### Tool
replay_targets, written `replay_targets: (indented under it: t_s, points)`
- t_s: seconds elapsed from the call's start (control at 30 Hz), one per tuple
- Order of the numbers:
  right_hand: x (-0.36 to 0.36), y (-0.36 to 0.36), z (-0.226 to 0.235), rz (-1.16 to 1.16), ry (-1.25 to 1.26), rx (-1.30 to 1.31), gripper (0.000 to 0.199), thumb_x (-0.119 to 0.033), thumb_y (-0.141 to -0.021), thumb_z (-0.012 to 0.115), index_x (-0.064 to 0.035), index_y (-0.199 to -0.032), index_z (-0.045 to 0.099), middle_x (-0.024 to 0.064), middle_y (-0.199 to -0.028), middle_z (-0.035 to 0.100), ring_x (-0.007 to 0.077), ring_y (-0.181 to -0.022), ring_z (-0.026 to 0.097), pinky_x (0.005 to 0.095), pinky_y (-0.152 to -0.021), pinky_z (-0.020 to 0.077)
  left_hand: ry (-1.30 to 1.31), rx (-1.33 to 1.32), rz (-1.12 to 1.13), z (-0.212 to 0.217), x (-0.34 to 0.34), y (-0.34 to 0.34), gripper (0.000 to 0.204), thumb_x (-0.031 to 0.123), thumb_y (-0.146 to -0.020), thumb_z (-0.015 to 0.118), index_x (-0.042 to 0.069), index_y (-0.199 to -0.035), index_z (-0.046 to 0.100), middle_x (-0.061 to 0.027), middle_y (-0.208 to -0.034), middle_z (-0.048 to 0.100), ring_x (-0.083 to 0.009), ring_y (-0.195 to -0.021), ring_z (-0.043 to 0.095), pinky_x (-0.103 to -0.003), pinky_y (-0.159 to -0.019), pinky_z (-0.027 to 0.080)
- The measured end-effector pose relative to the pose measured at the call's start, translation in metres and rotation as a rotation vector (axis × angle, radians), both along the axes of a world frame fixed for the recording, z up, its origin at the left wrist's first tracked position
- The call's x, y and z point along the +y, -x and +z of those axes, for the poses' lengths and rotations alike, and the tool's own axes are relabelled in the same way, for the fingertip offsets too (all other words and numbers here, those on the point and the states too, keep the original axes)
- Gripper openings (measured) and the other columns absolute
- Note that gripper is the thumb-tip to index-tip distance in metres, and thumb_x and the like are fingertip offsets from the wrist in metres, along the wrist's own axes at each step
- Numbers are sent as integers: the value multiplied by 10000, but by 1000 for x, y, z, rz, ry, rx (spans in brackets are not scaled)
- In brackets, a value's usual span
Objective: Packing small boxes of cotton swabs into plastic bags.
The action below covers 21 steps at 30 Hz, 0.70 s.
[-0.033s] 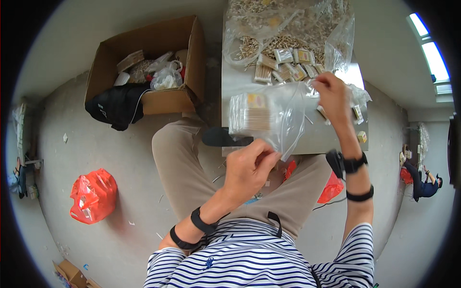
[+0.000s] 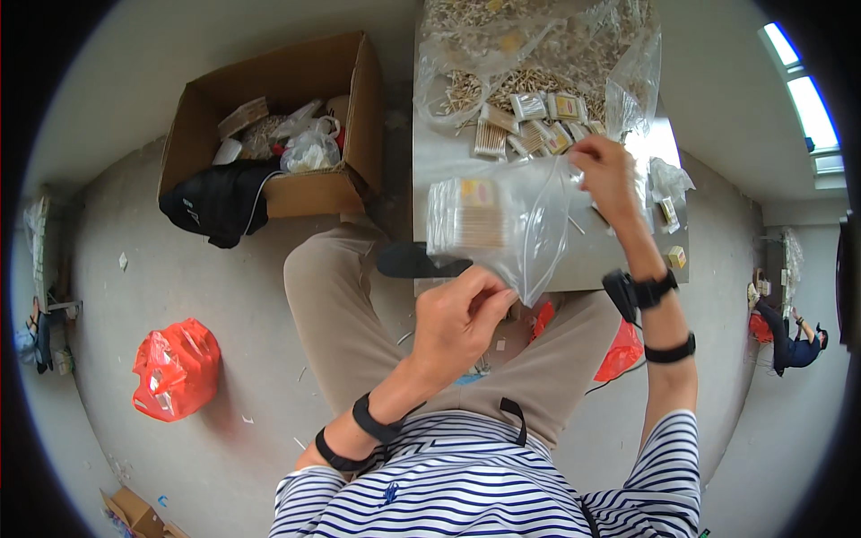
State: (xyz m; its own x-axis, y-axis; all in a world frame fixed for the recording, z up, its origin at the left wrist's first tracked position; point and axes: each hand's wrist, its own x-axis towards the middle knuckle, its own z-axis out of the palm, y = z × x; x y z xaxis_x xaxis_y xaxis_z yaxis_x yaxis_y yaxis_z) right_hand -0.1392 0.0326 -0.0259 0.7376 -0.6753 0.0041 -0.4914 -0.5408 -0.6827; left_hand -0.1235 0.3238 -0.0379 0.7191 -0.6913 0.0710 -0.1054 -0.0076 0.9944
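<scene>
Over the table [image 2: 601, 264], both hands [image 2: 456, 325] pinching a clear bag [image 2: 543, 238], swab packs [image 2: 533, 136] beyond, carton [image 2: 309, 195] leftward

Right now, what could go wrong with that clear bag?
1. The left hand and right hand pinch the clear bag only at its edge; its thin film might slip from either grip.
2. Its near corner seems to reach past the edge of the table, so the swab packs inside could slide off.
3. The right forearm might knock the small yellow pack at the table's right edge.
</scene>
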Motion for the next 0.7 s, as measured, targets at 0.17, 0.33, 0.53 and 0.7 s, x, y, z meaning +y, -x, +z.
replay_targets:
  t_s: [0.17,0.33,0.53,0.7]
  points:
    - [-33,-77,-100,220,493,-25,197,-175,-772,718,-73,-941,721,154,-881,679,326,-826,683,416,-774,546,-117,74,67,-12,20,-15,45,-4,-895,690,-26,-899,652,-45,-769,689,-90,-688,654,-230,-639,511]
    - [-12,-123,-120,281,736,270,107,-87,-793,630,-61,-878,690,167,-1050,607,376,-959,678,479,-785,547,-177,81,94,-14,24,-23,44,-7,-893,695,-22,-901,655,-44,-768,685,-89,-696,651,-222,-644,501]
    - [-26,-107,-123,305,754,43,114,-64,-810,626,-58,-889,709,121,-997,647,307,-886,689,435,-753,547,-167,74,85,-14,20,-26,39,-13,-889,698,-19,-905,663,-52,-804,686,-93,-716,654,-224,-658,500]
    - [-21,-33,-64,141,404,-382,100,-72,-845,663,-45,-913,731,108,-860,666,265,-757,656,366,-688,513,-64,16,97,3,17,-26,57,-16,-905,687,-35,-933,641,-56,-821,684,-107,-741,665,-225,-670,511]
